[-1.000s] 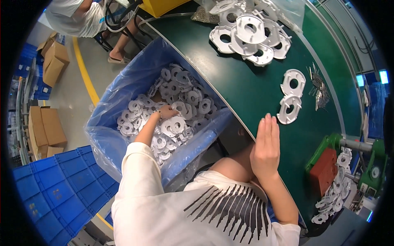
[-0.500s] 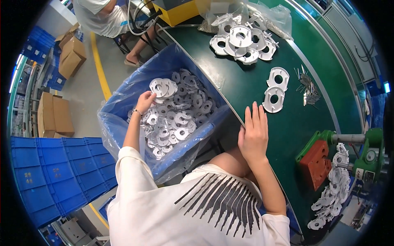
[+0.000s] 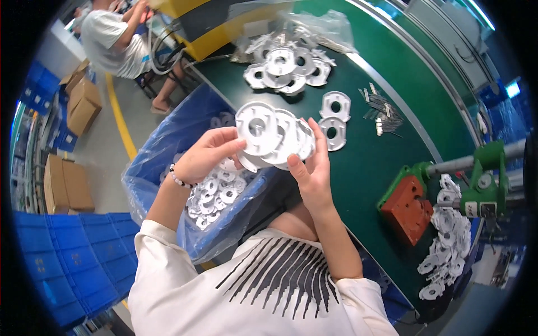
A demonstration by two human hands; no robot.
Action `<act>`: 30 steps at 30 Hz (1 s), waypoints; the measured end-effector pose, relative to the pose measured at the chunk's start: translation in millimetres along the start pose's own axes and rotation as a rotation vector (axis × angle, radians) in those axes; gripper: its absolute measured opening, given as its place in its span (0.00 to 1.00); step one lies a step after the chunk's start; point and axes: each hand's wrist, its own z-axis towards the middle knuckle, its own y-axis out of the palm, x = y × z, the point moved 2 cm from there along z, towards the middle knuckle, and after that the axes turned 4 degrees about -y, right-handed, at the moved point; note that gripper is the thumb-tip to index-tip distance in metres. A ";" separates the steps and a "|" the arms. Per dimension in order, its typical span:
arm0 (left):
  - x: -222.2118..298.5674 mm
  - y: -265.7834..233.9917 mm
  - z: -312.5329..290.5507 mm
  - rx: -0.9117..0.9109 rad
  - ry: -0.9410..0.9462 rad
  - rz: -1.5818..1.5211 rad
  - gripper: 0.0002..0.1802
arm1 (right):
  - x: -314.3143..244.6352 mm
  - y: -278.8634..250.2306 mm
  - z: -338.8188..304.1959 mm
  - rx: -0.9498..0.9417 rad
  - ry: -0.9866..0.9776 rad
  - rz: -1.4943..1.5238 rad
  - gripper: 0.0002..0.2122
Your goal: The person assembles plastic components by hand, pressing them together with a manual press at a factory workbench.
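Between my two hands is a fanned stack of white plastic ring parts [image 3: 256,130], each with a round hole. My left hand [image 3: 216,147] grips the stack's left end, thumb on the front. The fingers of my right hand [image 3: 314,165] close around its right end, thumb in front. Below, a blue crate [image 3: 151,154] lined with clear plastic holds many similar white parts [image 3: 216,193], partly hidden by my left arm and the stack. Beside my right hand, two white ring parts [image 3: 334,133] lie on the green table [image 3: 358,173].
A heap of white parts [image 3: 280,63] sits at the table's far end near plastic bags. Thin metal pins [image 3: 382,109] lie to the right. A green press with a red block [image 3: 408,210] stands at right, beside more white parts [image 3: 445,241]. A seated person [image 3: 115,42] is far left.
My left hand has come up out of the crate with several white ring parts. My right hand has left the table edge and now holds them too. The view has shifted.
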 end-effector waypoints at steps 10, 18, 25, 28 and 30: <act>1.6 112.5 118.1 -0.147 0.111 0.266 0.12 | -30.1 -106.4 -8.5 0.568 -0.148 0.059 0.15; -19.1 148.5 156.2 0.181 0.540 0.653 0.07 | -18.3 -149.1 -21.1 0.714 -0.133 -0.031 0.15; -16.5 137.8 156.8 0.295 0.627 0.761 0.05 | -26.5 -142.4 -21.5 0.694 -0.120 -0.105 0.19; -7.7 134.2 158.4 0.301 0.652 0.775 0.04 | -18.1 -142.3 -20.0 0.704 -0.135 -0.191 0.21; -4.8 132.8 162.9 0.355 0.596 0.779 0.03 | -6.9 -151.0 -21.1 0.704 -0.196 -0.364 0.23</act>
